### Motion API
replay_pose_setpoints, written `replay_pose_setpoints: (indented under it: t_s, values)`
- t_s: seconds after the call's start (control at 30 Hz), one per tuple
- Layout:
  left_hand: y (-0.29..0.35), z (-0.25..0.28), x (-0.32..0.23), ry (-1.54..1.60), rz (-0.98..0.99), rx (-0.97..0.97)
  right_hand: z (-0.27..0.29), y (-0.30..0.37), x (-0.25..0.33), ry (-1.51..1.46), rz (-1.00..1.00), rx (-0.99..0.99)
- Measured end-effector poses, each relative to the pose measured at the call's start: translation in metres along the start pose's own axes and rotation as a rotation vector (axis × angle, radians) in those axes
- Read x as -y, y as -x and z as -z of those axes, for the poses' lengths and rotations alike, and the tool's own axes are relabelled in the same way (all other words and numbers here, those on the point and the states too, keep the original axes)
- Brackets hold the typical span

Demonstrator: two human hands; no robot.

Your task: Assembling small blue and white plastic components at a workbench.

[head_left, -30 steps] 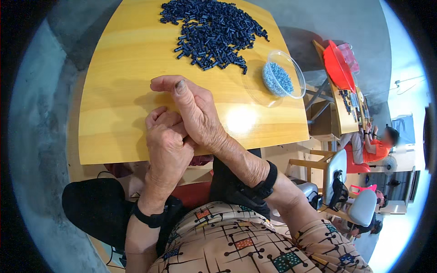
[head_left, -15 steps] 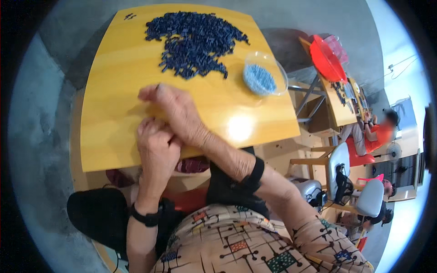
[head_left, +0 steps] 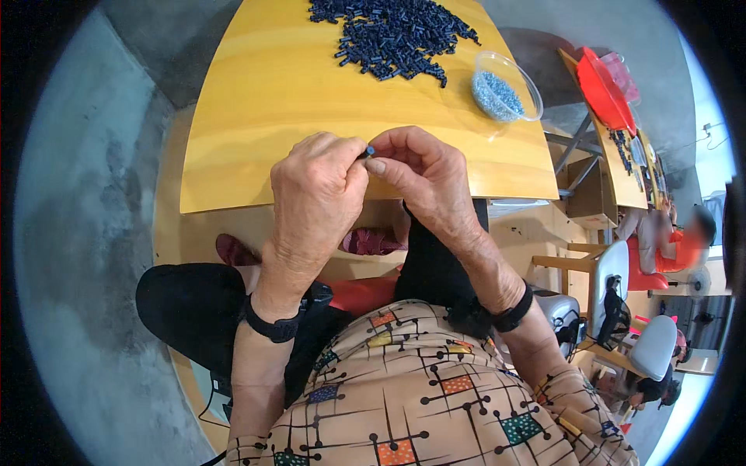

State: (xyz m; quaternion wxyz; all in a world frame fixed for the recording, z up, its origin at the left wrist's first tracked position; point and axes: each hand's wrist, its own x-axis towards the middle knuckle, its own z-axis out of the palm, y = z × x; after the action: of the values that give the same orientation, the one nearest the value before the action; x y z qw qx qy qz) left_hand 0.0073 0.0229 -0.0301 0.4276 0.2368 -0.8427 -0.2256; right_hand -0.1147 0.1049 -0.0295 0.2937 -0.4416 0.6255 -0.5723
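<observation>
Above the near edge of the yellow table (head_left: pixel 256 147), my two hands meet. My left hand (head_left: pixel 318 182) is closed on a small dark cylindrical piece (head_left: pixel 368 151), whose bluish end sticks out past the thumb and forefinger. My right hand (head_left: pixel 427 175) is closed in a pinch against that end, thumb below and forefinger above. Whatever lies between the right fingertips is too small to make out. Farther back on the table lies a heap of similar dark pieces (head_left: pixel 396 39), cut off by the picture's upper edge.
A clear round plastic tub (head_left: pixel 530 84) of small silvery-blue parts (head_left: pixel 497 97) stands at the table's right. Beyond it is another table with a red basin (head_left: pixel 606 89). Stools (head_left: pixel 610 272) and people sit at the right. A grey wall (head_left: pixel 85 233) runs along the left.
My right hand has come back from over the left and now meets it at the dark piece, which has come into sight. The view has shifted, so the table sits higher and farther right.
</observation>
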Motion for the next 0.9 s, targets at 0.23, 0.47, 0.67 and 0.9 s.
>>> replay_pose_setpoints:
  t_s: [0.23,0.47,0.67,0.9]
  values:
    - [0.003,0.009,-0.011,-0.014,-0.076,0.024,-0.001,0.011,0.006,-0.061,-0.014,-0.025]
    - [0.001,0.01,-0.015,0.361,0.095,0.039,0.01,0.012,0.002,-0.606,-0.147,-0.007]
    - [0.002,0.006,-0.013,0.441,0.118,0.014,0.014,0.015,0.002,-0.662,-0.13,0.01]
    - [0.0,0.005,-0.011,0.375,-0.009,-0.039,0.016,0.017,0.006,-0.362,-0.012,-0.019]
